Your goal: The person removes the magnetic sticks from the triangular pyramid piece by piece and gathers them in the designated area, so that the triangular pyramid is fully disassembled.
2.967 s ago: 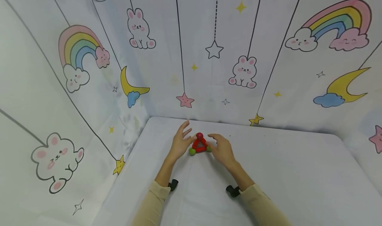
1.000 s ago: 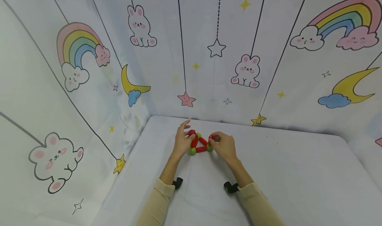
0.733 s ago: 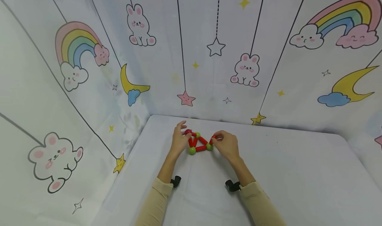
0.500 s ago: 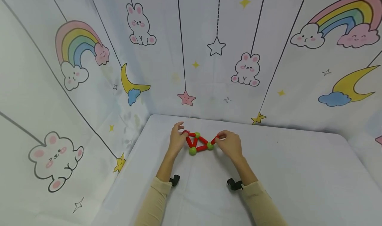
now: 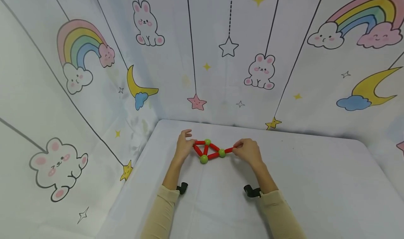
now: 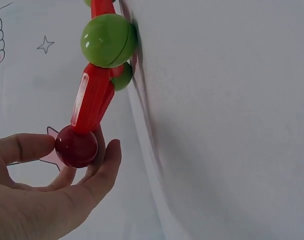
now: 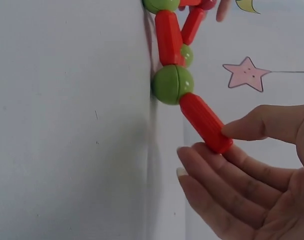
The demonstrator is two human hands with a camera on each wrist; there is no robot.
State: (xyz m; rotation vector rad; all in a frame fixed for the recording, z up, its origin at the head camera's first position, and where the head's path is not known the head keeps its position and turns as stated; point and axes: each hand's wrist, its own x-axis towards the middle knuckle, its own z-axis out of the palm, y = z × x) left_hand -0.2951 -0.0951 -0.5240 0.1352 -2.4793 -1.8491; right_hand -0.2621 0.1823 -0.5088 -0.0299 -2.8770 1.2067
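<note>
Red rods and green balls make a flat triangle of magnetic building pieces, with a green ball (image 5: 203, 159) at its near corner. My left hand (image 5: 184, 146) pinches a dark red ball (image 6: 76, 146) between thumb and fingers; two red rods run from it to the triangle, forming a second triangle. The head view hides that ball behind the fingers. On the other side, my right hand (image 5: 249, 150) pinches the free end of a red rod (image 7: 207, 123). Its other end meets a green ball (image 7: 173, 84) at the triangle's right corner.
A white-covered table (image 5: 300, 183) lies under the pieces, its far edge against a cloth backdrop (image 5: 221, 77) printed with bunnies, stars and rainbows. A black wrist camera (image 5: 182, 188) sits on the left wrist, another black camera (image 5: 251, 191) on the right.
The hands have moved apart. The red ball has swung outward left with its two rods, opening from the upright shape into a flat one. The right rod has tilted down and outward right.
</note>
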